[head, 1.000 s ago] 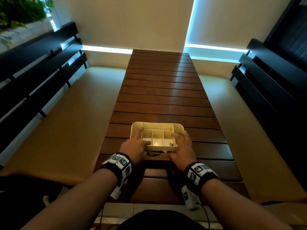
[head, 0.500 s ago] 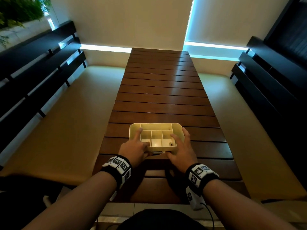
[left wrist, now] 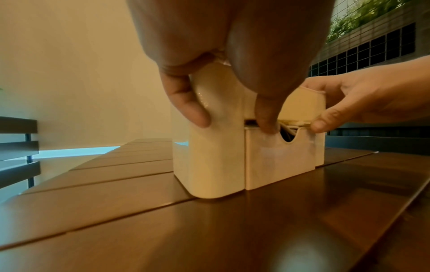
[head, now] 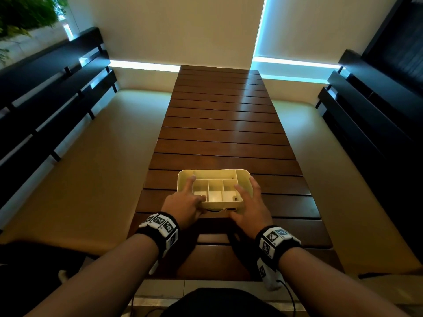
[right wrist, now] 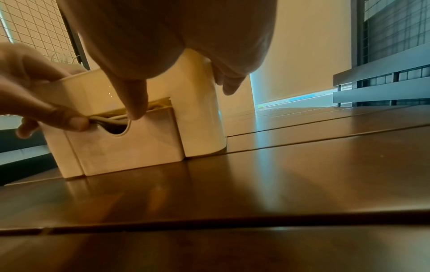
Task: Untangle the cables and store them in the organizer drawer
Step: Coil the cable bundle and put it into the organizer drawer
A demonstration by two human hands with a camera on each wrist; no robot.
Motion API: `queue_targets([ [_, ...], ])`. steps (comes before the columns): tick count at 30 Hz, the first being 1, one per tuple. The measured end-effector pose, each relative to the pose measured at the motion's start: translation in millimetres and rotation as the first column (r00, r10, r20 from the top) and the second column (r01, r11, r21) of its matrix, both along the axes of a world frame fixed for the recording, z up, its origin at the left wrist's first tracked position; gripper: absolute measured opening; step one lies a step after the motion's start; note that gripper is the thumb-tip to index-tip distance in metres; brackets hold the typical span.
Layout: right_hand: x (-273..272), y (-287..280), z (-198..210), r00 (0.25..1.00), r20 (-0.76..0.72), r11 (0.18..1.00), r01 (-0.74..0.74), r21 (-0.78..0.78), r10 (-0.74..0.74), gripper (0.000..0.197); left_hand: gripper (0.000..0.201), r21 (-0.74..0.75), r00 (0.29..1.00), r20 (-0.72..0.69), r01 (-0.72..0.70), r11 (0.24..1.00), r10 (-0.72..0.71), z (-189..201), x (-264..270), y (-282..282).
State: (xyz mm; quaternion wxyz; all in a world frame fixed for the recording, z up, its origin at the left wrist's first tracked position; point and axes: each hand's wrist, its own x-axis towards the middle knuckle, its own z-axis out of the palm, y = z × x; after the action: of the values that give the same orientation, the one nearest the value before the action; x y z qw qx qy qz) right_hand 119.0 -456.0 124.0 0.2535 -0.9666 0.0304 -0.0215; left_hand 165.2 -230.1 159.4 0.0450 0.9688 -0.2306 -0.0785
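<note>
1. Head view, lower centre of the frame: the cream organizer [head: 214, 188] sits on the slatted wooden table [head: 224, 124], its open compartments facing up.
2. The left hand [head: 184, 205] is on the organizer's left end, index finger stretched up along the rim, thumb lying at the near edge.
3. The right hand [head: 248, 208] covers the right end, fingers extended over the near right corner and along the outer right wall.
4. Left wrist view, centre: the left fingers [left wrist: 186, 104] curl round the organizer's rounded corner, and the thumb presses down on the top lip of the drawer [left wrist: 279, 156]. That hand is gripping the organizer.
5. The drawer front sits almost flush in the organizer's face, a thin gap showing above it and a half-round notch cut in its top edge.
6. Right wrist view, left of centre: pale cables [right wrist: 109, 118] bunch up at that gap, just over the notch, inside the drawer.
7. Here the right thumb comes down onto the drawer's top lip right of the notch, touching the cables; the right fingers hang against the organizer's far corner, relaxed rather than clenched.
8. At the left edge of this view, the left thumb tip presses the cables down at the other side of the notch.
9. Dark slatted benches [head: 52, 92] flank the table on both sides.
</note>
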Motion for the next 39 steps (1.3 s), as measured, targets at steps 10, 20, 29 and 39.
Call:
queue_targets([
  [10,1.3,4.8,0.3,0.999,-0.019,0.999,0.044,-0.01,-0.044,0.082,0.044,0.007,1.0,0.006,-0.02,1.0,0.02,-1.4,0.9,0.2],
  [20,0.6,16.7,-18.2,0.988,0.062,0.982,0.128,0.138,-0.138,0.072,0.05,-0.007,0.999,-0.004,-0.049,0.999,0.049,-5.1,-1.7,-3.6],
  [29,-0.5,-1.7,-18.0,0.997,0.072,0.999,0.036,0.0,-0.036,0.076,0.045,0.057,1.0,0.01,0.027,0.998,-0.028,-7.5,5.2,4.6],
  [39,27.6,-16.1,3.4,0.937,0.055,0.831,-0.277,-0.482,0.344,0.096,0.041,0.045,0.996,0.031,0.085,0.995,-0.086,-2.2,5.6,3.9],
])
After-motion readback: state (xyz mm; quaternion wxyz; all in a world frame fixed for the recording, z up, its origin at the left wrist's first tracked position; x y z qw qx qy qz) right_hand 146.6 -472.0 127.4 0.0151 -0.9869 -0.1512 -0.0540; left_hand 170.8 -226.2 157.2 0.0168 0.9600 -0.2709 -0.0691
